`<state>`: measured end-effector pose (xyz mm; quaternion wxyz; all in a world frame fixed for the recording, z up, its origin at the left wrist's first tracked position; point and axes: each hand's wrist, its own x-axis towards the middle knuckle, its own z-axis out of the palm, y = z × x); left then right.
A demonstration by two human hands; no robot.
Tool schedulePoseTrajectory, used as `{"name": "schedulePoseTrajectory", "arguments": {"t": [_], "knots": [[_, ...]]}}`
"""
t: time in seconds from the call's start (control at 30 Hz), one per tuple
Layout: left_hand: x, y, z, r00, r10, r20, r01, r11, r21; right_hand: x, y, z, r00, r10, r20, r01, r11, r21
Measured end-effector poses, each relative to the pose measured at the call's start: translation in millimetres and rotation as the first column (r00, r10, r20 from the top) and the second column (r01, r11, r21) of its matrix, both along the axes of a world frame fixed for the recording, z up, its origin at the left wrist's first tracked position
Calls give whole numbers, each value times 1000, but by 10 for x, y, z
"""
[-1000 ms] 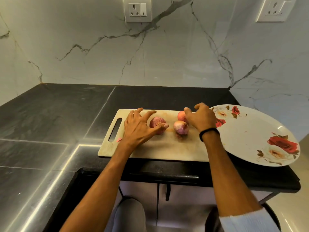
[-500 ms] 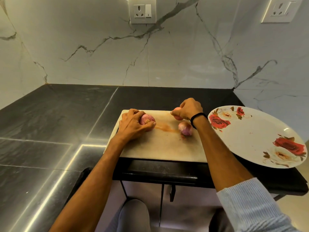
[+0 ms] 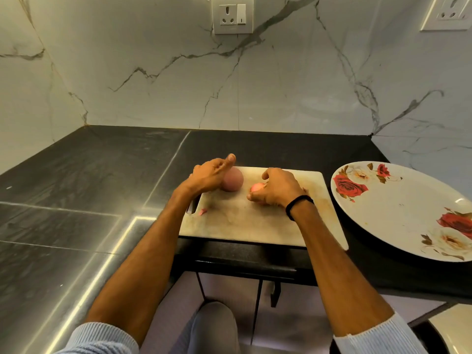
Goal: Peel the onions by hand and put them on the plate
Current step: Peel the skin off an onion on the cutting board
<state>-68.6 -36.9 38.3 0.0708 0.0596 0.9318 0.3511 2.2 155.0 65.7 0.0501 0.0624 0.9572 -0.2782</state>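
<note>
Both arms reach over a pale cutting board (image 3: 255, 221) that lies on the dark stone surface (image 3: 76, 187), its near edge hanging a little past the surface's front edge. The left hand (image 3: 209, 176) lies against the left side of a purple onion (image 3: 233, 183) sitting on the far part of the board. One digit sticks up straight above the onion; the rest of the fingers are hidden behind the hand, so I cannot tell whether they wrap the onion or only lean on it. The right hand (image 3: 277, 187) is close beside it, its fingers curled down and closed around a smaller pink onion (image 3: 257, 187), which peeks out at the fingertips just above the board. A black wristband (image 3: 298, 204) circles that wrist. A small pink scrap of peel (image 3: 202, 212) lies by the board's handle slot. To the right of the board, close by its edge, sits a big white plate (image 3: 396, 213) printed with red roses, with no onion on it. Behind everything stands a white marble wall with a socket (image 3: 233, 15).
</note>
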Motion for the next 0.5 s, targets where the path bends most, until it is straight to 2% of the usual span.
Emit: {"name": "schedulePoseTrajectory", "arguments": {"t": [0.13,0.2,0.37,0.5], "knots": [[35,25,48,999,-42,-32,49,966,255,39,-55,-30,998,12,-62,-15,999,-45],[82,26,-20,998,-47,-40,57,948,313,57,-86,-79,996,11,-87,-18,996,-83],[113,-6,-232,983,-73,-171,104,977,183,154,-194,-217,988,0,-156,-39,967,-250],[176,-105,-318,961,-175,-214,211,964,159,208,-194,-284,986,-18,-165,-29,960,-279]]}}
